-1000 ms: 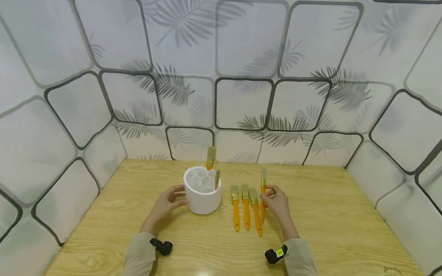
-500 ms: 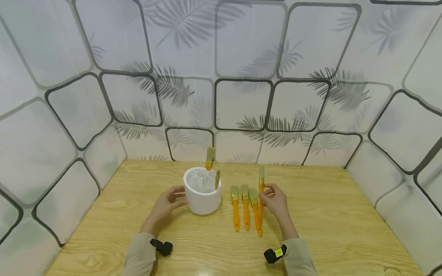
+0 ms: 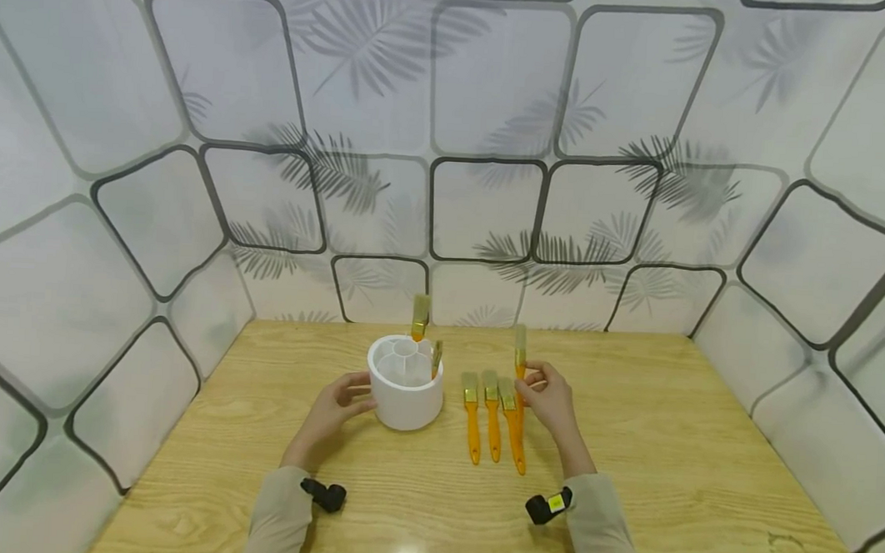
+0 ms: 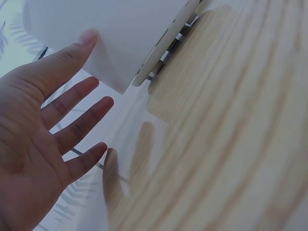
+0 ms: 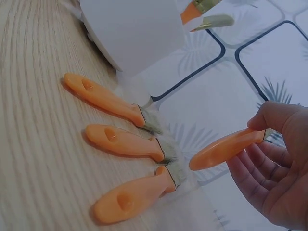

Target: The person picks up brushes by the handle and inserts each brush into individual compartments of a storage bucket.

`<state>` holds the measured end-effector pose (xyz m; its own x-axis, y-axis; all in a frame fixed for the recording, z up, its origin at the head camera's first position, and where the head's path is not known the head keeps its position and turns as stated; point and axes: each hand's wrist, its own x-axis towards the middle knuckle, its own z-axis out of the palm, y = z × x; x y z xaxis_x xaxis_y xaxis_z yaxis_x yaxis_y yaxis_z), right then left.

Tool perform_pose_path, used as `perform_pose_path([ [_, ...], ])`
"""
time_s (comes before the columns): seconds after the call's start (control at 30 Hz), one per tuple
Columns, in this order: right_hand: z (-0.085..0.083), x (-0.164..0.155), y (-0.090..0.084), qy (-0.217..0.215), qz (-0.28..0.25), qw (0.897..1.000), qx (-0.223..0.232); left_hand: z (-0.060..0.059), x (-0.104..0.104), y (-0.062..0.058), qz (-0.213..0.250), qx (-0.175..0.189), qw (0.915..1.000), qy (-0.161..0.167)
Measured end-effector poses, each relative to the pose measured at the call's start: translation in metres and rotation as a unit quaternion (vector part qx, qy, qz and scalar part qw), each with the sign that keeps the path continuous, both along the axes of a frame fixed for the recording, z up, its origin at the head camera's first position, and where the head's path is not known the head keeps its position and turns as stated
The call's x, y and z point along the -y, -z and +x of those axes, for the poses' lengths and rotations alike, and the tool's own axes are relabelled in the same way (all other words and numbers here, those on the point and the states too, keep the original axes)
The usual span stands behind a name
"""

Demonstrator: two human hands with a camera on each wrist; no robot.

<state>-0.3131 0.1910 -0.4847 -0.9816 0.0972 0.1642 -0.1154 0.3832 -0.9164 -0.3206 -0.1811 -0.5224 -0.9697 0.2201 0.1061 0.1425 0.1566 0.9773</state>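
My right hand pinches a paintbrush between thumb and fingers, near the top of its orange handle, bristles pointing away. In the right wrist view the brush is raised above the wooden table. My left hand rests beside a round white divided holder, thumb against its wall and other fingers spread. Two brushes stand in the holder: one tall with its flat bristles up at the back, one lower at the right rim. Three more orange-handled paintbrushes lie side by side between the holder and my right hand.
The wooden table runs back to a patterned cloth backdrop that also encloses both sides. Black wrist cameras sit on both sleeves. In the left wrist view, the holder's base edge shows just over the tabletop.
My right hand has shifted slightly left and away from me with the pinched paintbrush, which now overlaps the rightmost lying brush in the head view. The left hand and holder stay put.
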Motion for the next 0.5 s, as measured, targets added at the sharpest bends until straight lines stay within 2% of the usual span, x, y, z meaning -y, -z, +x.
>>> perform_pose_path([
  [0.5, 0.0010, 0.0085, -0.0105, -0.006, -0.006, 1.000, 0.000, 0.0002, 0.0000, -0.0017, -0.009, -0.005, 0.9999, -0.009],
])
